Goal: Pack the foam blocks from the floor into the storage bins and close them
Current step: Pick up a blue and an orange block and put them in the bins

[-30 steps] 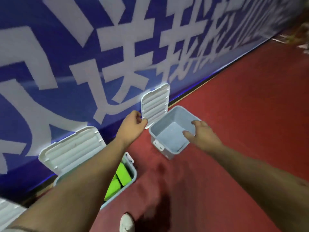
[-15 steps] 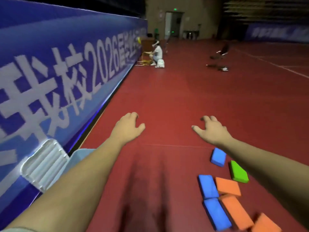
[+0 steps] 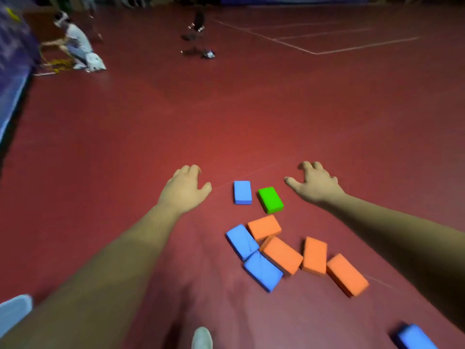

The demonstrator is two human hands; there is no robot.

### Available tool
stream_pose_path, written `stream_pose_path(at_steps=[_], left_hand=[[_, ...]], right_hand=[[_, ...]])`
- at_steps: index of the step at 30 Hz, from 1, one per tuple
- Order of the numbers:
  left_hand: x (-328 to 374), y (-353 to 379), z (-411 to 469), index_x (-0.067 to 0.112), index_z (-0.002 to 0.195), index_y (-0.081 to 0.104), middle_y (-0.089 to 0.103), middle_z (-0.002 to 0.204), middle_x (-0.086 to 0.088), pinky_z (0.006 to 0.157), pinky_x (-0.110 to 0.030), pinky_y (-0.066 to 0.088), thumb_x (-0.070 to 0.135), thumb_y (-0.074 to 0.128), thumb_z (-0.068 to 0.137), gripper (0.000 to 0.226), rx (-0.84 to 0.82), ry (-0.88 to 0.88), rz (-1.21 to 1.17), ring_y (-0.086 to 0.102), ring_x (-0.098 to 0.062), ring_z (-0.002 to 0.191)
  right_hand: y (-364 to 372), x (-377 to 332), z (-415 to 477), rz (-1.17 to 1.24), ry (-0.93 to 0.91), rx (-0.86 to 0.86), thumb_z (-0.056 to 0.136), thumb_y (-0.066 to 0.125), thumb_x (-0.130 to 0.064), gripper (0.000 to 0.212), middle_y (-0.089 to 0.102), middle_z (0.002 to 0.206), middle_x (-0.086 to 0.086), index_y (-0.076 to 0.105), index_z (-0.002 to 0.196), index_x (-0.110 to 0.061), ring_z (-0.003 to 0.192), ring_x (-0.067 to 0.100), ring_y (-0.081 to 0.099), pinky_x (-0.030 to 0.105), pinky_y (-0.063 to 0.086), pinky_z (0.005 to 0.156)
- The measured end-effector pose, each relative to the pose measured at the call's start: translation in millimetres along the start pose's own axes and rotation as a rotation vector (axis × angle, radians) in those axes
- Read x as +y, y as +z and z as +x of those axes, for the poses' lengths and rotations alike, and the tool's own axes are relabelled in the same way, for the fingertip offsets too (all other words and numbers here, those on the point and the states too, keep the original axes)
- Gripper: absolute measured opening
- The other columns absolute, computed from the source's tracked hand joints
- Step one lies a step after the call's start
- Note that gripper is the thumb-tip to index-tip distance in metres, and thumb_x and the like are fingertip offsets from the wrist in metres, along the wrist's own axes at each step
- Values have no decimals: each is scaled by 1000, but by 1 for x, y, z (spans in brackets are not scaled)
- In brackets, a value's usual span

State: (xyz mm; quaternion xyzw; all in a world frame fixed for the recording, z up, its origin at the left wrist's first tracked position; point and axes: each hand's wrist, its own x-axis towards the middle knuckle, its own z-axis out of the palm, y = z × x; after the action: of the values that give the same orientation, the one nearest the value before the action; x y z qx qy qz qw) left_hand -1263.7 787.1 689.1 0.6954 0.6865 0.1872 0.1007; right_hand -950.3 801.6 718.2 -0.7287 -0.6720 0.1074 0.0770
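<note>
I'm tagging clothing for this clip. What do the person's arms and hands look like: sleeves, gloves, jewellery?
The left arm and right arm are bare, no sleeve in view. The left hand and right hand wear no gloves; no ring, watch or bracelet shows, though the picture is slightly blurred.

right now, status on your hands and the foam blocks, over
Left hand open, empty; right hand open, empty. Foam blocks all on the floor: four blue, four orange, one green block. Nothing between hands and blocks.

no readable text, banner [image 3: 11, 71] blurred
</note>
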Motion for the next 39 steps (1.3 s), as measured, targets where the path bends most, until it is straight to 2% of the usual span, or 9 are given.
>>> stream_pose_path(at_steps=[4,8,12,21,26,30,33,37,39], left_hand=[[-33,69,63,13,117,54,56,116,-8,96,-41,44,42,59,89,41,-138,2,-81,51,-29,116],[-81,131,116,9,115,57,57,114,-13,99,-41,43,38,64,87,42,-261,-45,-103,51,-34,114],[-109,189,152,7,110,58,60,108,-17,94,-45,46,36,70,82,42,-321,-40,-106,56,-38,107],[-105,277,200,5,108,58,60,108,-18,94,-46,46,34,68,83,40,-409,31,-193,56,-39,106],[-92,348,208,4,102,59,60,103,-18,88,-49,49,47,52,77,50,-439,36,-191,57,-40,102],[-83,449,192,3,106,59,59,107,-19,90,-47,47,38,58,80,44,-485,9,-190,56,-39,105],[-83,546,166,3,106,59,60,107,-20,88,-48,50,47,46,73,57,-537,13,-162,58,-39,104],[-108,683,120,1,80,55,57,80,-24,66,-52,53,46,43,75,47,-622,42,-108,61,-43,76],[-117,737,101,2,81,54,58,83,-24,67,-48,51,43,50,78,42,-662,9,-77,61,-43,77]], right_hand=[[44,8,54,41,164,-56,88,49,-63,65,45,135,16,46,134,-19,123,39,49,52,37,103],[93,7,100,9,234,-135,89,48,-63,64,44,136,15,44,136,-19,122,38,49,53,36,104],[147,10,119,-13,288,-220,90,50,-60,64,43,136,14,43,138,-18,123,38,49,54,34,104],[221,42,149,-38,390,-329,90,50,-56,56,47,125,12,46,130,-17,116,37,51,50,38,100],[277,90,174,-24,416,-345,90,49,-55,57,47,128,14,46,131,-15,114,36,52,52,37,103],[368,153,182,-6,432,-403,91,50,-56,60,45,128,13,45,134,-14,114,35,52,49,40,99],[453,210,176,26,454,-468,91,52,-55,58,45,126,12,46,132,-14,109,36,55,48,42,98],[571,284,161,11,400,-556,93,51,-51,53,48,125,13,48,128,-12,108,36,55,44,44,94],[621,318,154,-41,316,-571,94,50,-48,47,53,121,14,51,122,-10,109,36,55,42,44,92]])
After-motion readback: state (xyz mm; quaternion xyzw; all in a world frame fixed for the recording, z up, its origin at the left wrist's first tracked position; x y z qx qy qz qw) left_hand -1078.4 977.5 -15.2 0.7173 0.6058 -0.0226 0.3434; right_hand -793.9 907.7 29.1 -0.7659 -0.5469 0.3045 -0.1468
